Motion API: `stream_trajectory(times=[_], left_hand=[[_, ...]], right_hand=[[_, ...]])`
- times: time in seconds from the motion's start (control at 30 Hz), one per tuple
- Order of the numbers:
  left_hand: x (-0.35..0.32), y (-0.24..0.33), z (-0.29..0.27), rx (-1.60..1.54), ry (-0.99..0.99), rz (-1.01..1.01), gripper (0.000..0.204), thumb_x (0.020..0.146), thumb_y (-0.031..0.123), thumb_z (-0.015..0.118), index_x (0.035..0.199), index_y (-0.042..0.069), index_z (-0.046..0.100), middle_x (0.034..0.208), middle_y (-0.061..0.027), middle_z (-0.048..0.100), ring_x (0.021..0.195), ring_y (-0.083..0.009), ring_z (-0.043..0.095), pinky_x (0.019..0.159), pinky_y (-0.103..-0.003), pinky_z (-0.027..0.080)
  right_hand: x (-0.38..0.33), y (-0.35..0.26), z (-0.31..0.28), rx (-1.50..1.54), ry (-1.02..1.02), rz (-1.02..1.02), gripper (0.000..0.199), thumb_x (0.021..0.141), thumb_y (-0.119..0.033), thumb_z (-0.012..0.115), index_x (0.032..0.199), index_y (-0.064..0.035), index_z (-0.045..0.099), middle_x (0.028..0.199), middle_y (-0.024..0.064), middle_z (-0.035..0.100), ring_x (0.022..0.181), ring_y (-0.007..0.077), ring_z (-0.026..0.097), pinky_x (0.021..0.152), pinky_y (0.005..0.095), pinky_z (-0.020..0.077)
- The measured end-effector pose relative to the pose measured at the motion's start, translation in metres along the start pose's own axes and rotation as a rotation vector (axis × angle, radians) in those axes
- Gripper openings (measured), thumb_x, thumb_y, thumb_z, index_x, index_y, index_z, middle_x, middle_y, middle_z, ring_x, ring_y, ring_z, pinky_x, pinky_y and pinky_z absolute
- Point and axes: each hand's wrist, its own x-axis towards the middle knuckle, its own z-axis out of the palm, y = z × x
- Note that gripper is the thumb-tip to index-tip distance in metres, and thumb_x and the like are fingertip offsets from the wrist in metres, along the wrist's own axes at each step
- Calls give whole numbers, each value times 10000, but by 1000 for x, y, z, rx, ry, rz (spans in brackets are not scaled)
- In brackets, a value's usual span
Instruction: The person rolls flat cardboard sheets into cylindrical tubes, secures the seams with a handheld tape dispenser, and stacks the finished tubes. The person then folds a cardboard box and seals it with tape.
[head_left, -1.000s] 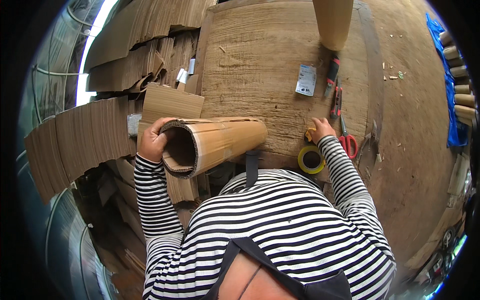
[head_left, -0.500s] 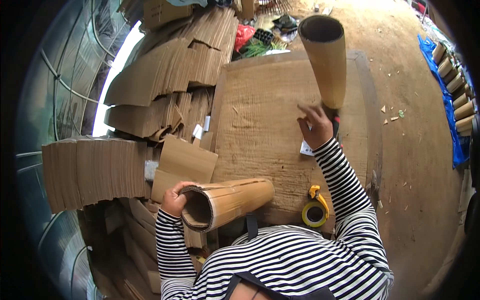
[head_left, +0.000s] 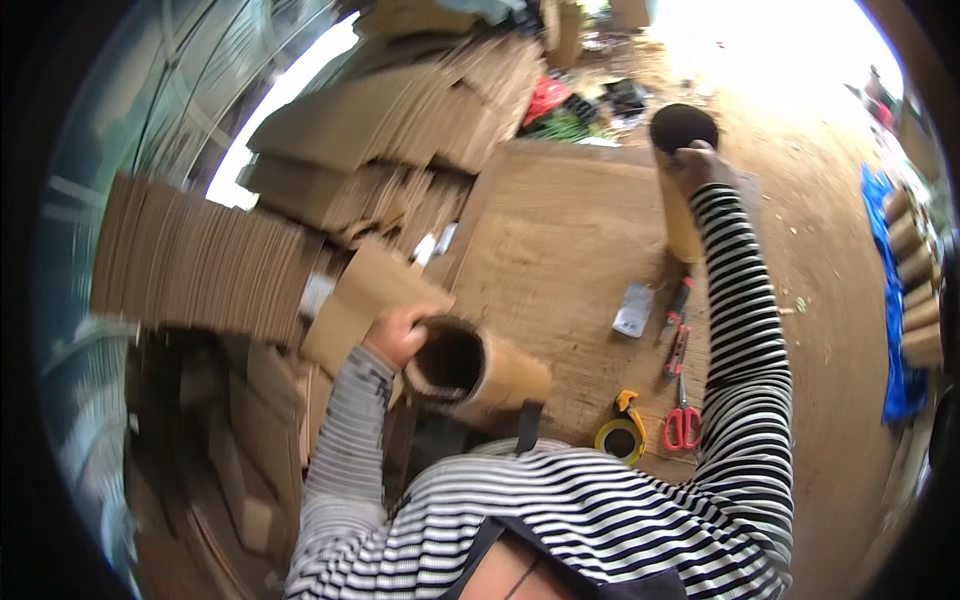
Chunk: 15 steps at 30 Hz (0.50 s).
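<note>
With its fingers over the rim, my left hand [head_left: 397,338] grips a rolled cardboard tube [head_left: 518,375] that lies tilted at the table's near edge, its open end toward the hand. My right hand [head_left: 698,168] reaches far out and is closed on the upper rim of a second cardboard tube [head_left: 682,232], which stands upright on the wooden table [head_left: 545,225]. Between that tube and my body lie a red and black cutter [head_left: 679,300], a red utility knife [head_left: 678,350], red-handled scissors [head_left: 682,428] and a tape roll in a yellow dispenser [head_left: 622,437]. A small pale packet [head_left: 632,310] lies beside the cutter.
Stacks of flat cardboard [head_left: 205,255] rise at the left, with another pile [head_left: 360,115] behind. A loose cardboard sheet [head_left: 375,295] lies by my left hand. More tubes [head_left: 915,260] rest on a blue sheet [head_left: 893,370] at the far right. A red bag [head_left: 546,97] lies beyond the table.
My right hand has moved from open above the tools, forward to the standing tube's rim, and closed on it. The view has turned, uncovering the scissors and knife. The left hand keeps its tube.
</note>
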Motion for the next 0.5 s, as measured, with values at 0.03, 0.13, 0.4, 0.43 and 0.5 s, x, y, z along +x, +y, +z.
stream_trajectory(times=[0.03, 0.13, 0.4, 0.43, 0.5], left_hand=[[5, 0, 1, 68, 22, 63, 365, 758, 108, 518, 1093, 42, 647, 1021, -196, 667, 947, -327, 650, 840, -361, 508], [7, -3, -1, 39, -65, -33, 344, 788, 150, 549, 1102, 35, 630, 985, -194, 666, 887, -327, 650, 797, -368, 510], [19, 7, -1, 112, -23, 251, 282, 819, 163, 663, 1069, 33, 651, 996, -138, 655, 920, -288, 635, 828, -346, 507], [23, 8, 2, 152, 14, 325, 273, 822, 158, 671, 1059, 25, 653, 982, -133, 651, 915, -283, 633, 823, -341, 508], [25, 5, 4, 157, 17, 342, 281, 824, 177, 673, 1063, 31, 645, 996, -137, 644, 932, -299, 621, 837, -351, 503]], right_hand=[[-1, 2, 1, -30, -20, -70, 285, 843, -415, 589, 846, -147, 686, 978, 107, 588, 877, 324, 632, 767, 432, 515], [-40, -35, -13, 61, 97, -248, 276, 841, -378, 604, 819, -107, 654, 904, 78, 575, 825, 312, 627, 693, 440, 498], [-121, -114, -53, 251, 277, -527, 142, 796, -255, 671, 765, -117, 654, 825, 84, 590, 702, 290, 620, 581, 392, 507], [-128, -115, -42, 270, 265, -542, 141, 798, -257, 675, 765, -122, 655, 832, 78, 595, 687, 285, 621, 572, 388, 513], [-154, -136, -31, 244, 177, -500, 152, 807, -274, 672, 781, -125, 655, 853, 61, 601, 688, 272, 630, 582, 382, 531]])
